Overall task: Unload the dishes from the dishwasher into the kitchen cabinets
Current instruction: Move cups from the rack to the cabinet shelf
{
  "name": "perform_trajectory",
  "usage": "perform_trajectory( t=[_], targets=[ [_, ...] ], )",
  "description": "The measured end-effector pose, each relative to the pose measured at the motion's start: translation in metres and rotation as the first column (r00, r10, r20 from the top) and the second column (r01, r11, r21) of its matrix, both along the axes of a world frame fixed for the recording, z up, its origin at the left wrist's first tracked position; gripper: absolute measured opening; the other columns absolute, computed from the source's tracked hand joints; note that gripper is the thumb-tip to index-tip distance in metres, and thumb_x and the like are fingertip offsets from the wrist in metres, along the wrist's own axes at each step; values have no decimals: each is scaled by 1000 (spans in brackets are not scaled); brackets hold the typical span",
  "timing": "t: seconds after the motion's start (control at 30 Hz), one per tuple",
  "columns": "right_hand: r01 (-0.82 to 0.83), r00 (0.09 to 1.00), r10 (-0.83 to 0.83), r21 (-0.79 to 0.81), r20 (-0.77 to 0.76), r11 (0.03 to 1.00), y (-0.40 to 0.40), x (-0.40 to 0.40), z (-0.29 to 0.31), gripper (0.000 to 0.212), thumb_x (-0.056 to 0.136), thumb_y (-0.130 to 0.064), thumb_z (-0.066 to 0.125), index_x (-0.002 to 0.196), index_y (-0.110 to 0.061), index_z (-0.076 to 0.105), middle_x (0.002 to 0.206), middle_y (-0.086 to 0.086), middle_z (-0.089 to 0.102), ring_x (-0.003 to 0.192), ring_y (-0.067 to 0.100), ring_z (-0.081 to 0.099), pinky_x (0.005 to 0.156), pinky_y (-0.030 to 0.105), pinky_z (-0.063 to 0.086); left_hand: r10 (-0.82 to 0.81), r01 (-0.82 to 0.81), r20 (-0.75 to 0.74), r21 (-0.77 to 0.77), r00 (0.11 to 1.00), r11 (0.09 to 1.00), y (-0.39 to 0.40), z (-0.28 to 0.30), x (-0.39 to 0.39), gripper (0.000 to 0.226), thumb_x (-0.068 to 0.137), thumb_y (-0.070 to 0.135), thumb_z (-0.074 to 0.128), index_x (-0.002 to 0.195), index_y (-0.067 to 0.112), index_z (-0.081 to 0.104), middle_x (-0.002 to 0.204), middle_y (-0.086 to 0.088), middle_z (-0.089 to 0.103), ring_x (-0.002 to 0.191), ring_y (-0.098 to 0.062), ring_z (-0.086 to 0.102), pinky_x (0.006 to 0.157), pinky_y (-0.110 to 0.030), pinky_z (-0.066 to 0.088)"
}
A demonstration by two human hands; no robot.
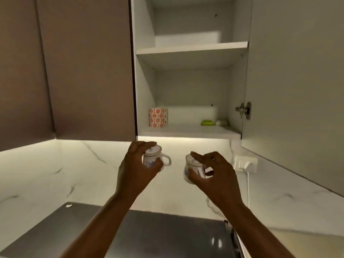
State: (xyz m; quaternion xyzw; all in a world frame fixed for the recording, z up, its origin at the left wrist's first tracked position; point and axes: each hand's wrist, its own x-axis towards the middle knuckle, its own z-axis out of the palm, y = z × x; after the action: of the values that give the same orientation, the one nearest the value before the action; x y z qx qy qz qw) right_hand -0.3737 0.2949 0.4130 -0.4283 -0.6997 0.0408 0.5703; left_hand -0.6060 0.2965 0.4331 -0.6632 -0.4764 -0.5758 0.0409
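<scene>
Cups, two of them, are what we hold, one in each hand, both upside down with their bases up. Our left hand point(138, 164) curls round the left cup point(155, 157), fingers over its base and thumb against its side; its handle points right, toward the other hand. Our right hand point(214, 170) grips the right cup point(191, 168) the same way, one finger lying across the base and the thumb pressing the side low down. Both cups are white with blue markings on the side and a small printed mark on the base. The two are near each other but apart, held in the air in front of a pale marbled wall point(74, 164), just below the open cabinet point(188, 131).

Above our hands, the cabinet has white walls and two shelves. On the lower shelf, at the left, stands a box point(158, 117) patterned with red flowers. At the right of that shelf lie a small green thing point(207, 122) and, just beside it, a small white thing point(221, 122); we cannot tell what they are. The cabinet door point(297, 81) hangs open to the right, its metal hinge point(244, 109) showing. To the left are closed brown doors point(83, 71).

On the wall to the right of our hands is a white socket point(245, 163) with a plug in it and a white cord point(248, 185) hanging down. Below our forearms lies a dark, shiny surface point(149, 235).
</scene>
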Motion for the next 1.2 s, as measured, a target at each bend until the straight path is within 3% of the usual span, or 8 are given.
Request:
perform_trajectory(
  t=[0.23,0.4,0.47,0.57,0.7,0.87,1.03,1.2],
  targets=[
    [99,995,-98,104,-13,990,94,8,86,51,73,-54,76,122,-44,67,106,-15,61,87,1,59,76,31,57,8,-6,-31,72,999,997,86,87,19,41,73,39,77,112,35,65,117,17,58,96,-5,61,81,-26,52],
    [165,985,-169,105,27,981,152,12,123,55,74,-45,82,125,-31,67,115,-4,71,87,11,68,81,36,58,52,-58,-97,-65,994,996,154,123,28,43,71,41,77,112,34,69,115,11,62,97,-15,63,82,-31,51],
    [199,979,-202,62,41,978,178,13,134,50,72,-37,85,118,-25,69,110,-1,74,86,16,70,80,35,58,47,-65,-128,-142,991,988,184,131,31,44,69,38,80,111,31,71,115,6,67,99,-18,64,84,-32,52],
    [262,963,-255,-79,87,962,218,15,140,39,70,-29,87,105,-22,69,100,2,75,82,20,71,73,30,56,5,-47,-148,-281,989,959,225,140,38,43,69,32,84,110,22,74,109,-1,73,90,-20,68,72,-27,52],
    [290,954,-268,-185,136,939,272,10,147,31,67,-22,87,91,-22,66,89,11,75,70,23,72,63,26,54,-2,-62,-196,-319,981,946,275,150,46,44,70,27,86,110,14,73,110,-8,71,91,-24,68,72,-30,53],
    [328,938,-287,-232,196,916,320,-2,150,39,65,-24,90,98,-14,71,108,6,70,97,20,65,68,22,38,14,-107,-265,-343,964,933,328,142,55,40,72,21,84,107,10,71,112,-10,69,100,-25,65,80,-31,50],
    [365,899,-269,-251,345,896,364,-13,155,41,73,-23,83,107,-8,65,116,11,64,109,27,59,81,30,48,66,-174,-297,-355,953,918,368,142,56,45,66,31,88,100,10,69,105,-10,70,95,-26,66,77,-32,52],
    [416,849,-260,-278,460,866,392,-24,168,41,78,-21,80,111,-3,64,114,16,66,104,32,65,84,36,57,118,-303,-488,-321,865,897,387,153,64,41,74,33,85,102,8,67,107,-12,68,97,-28,67,75,-31,49]
  ],
)
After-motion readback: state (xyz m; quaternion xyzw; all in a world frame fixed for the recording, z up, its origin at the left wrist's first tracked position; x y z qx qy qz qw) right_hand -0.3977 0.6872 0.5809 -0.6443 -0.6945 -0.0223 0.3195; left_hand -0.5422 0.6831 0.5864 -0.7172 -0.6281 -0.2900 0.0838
